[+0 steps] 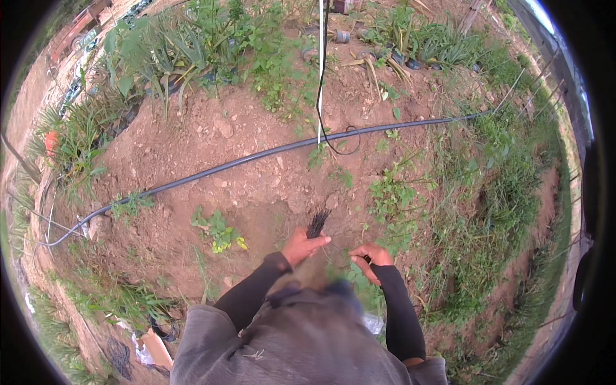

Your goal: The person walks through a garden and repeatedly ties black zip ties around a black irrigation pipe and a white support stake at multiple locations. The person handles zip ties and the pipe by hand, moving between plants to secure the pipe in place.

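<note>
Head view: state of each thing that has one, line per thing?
Left hand: closed around bundle
Bundle of thin black strands: gripped, one end sticking out
Right hand: fingertips pinched; contents unclear
Pipe: lying across soil, gently curved
White pole: straight
Black cable: looped near pipe
Small plant: leafy, some leaves yellow
</note>
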A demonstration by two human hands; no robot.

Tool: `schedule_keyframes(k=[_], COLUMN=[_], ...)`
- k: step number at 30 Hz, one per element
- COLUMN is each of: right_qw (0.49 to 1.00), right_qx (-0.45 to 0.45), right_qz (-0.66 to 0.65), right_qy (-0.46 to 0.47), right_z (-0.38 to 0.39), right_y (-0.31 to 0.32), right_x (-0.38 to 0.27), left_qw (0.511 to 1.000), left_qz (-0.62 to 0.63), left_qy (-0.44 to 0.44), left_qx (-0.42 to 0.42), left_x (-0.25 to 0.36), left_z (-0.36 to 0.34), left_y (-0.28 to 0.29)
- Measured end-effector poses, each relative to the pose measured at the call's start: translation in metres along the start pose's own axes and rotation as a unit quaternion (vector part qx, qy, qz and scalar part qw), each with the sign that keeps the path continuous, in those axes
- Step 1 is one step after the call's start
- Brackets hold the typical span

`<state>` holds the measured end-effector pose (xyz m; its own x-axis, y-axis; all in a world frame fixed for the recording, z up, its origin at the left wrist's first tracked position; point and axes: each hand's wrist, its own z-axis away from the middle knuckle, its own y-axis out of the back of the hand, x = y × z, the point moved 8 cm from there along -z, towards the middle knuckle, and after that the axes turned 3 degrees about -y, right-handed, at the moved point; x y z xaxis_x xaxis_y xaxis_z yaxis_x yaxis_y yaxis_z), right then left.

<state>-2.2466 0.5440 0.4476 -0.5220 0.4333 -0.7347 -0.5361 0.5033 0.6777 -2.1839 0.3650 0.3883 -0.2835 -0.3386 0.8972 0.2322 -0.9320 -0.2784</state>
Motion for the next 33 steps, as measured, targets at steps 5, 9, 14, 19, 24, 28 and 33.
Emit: schedule_keyframes(k=[5, 9, 14, 19, 24, 28, 33], right_qw=[0.996, 0.965, 0.977, 0.931, 0.958, 0.961, 0.742], right_qx=[0.032, 0.04, -0.115, -0.126, -0.104, -0.03, -0.047], right_qz=[-0.08, -0.192, -0.074, -0.192, -0.119, -0.23, -0.546], right_qy=[-0.037, -0.174, -0.164, -0.283, -0.237, -0.153, -0.387], right_z=[-0.017, -0.01, 0.073, 0.157, 0.172, 0.169, 0.186], right_y=[0.027, 0.025, -0.095, -0.162, -0.177, -0.153, -0.132], right_x=[0.015, 0.08, 0.229, 0.293, 0.339, 0.345, 0.353], left_qw=[0.985, 0.96, 0.813, 0.831, 0.804, 0.858, 0.902], left_qz=[0.13, -0.114, -0.474, -0.403, -0.498, -0.431, -0.253], left_qy=[-0.043, 0.01, 0.338, 0.381, 0.325, 0.271, 0.317], left_qx=[0.102, 0.256, -0.023, 0.04, 0.017, 0.062, 0.15], left_x=[0.006, -0.044, -0.256, -0.366, -0.296, -0.227, -0.147], left_z=[-0.009, 0.01, 0.055, 0.098, 0.094, 0.105, 0.155], left_y=[0.048, 0.146, 0.164, 0.137, 0.092, 0.054, -0.003])
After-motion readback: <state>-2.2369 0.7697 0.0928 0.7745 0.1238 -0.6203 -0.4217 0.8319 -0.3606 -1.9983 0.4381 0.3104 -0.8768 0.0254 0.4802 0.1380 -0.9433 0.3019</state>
